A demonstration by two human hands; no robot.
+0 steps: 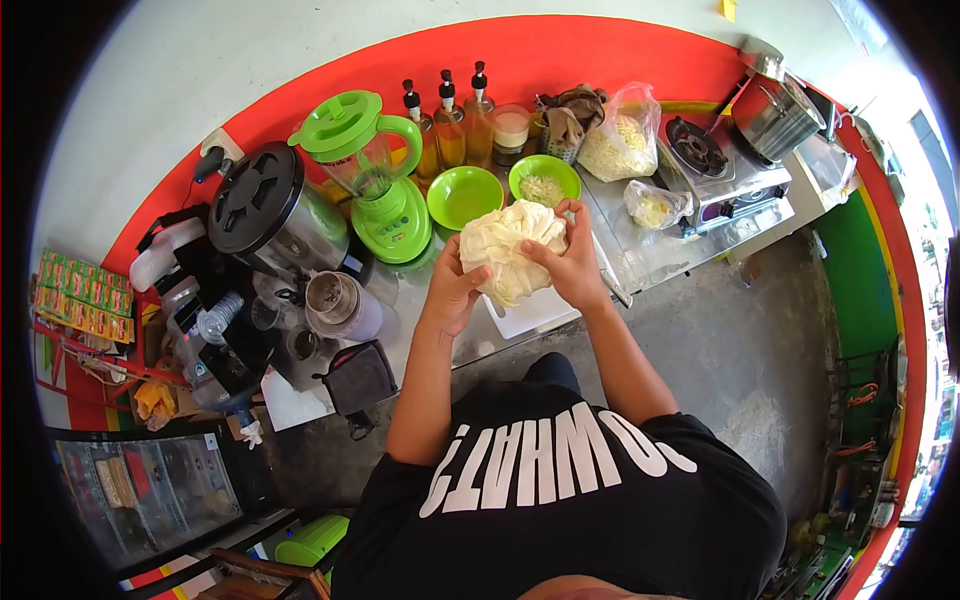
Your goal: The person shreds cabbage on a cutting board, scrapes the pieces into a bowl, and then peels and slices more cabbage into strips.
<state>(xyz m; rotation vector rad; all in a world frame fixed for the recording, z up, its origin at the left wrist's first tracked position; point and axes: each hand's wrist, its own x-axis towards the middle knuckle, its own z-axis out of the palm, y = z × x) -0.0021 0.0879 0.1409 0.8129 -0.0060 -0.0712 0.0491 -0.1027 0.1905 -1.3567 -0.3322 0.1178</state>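
Note:
A pale, crinkled head of cabbage [508, 245] is held up in front of me, above the counter. My left hand [455, 290] grips its left side, with the thumb over the near face. On the opposite side, my right hand [572, 262] is closed around it, thumb pressed onto the leaves. Below the cabbage lies a white cutting board [532, 312], partly hidden by the cabbage and my hands. Just behind the cabbage stand a green bowl [465, 197] and a second green bowl [571, 178] holding pale shreds.
On the left are a green blender [390, 220], a large black-lidded container [265, 200] and several cups. Bottles with black pump tops [450, 120] line the wall. A bag of shreds [618, 145], a gas stove [715, 175] and a steel pot [775, 120] occupy the right.

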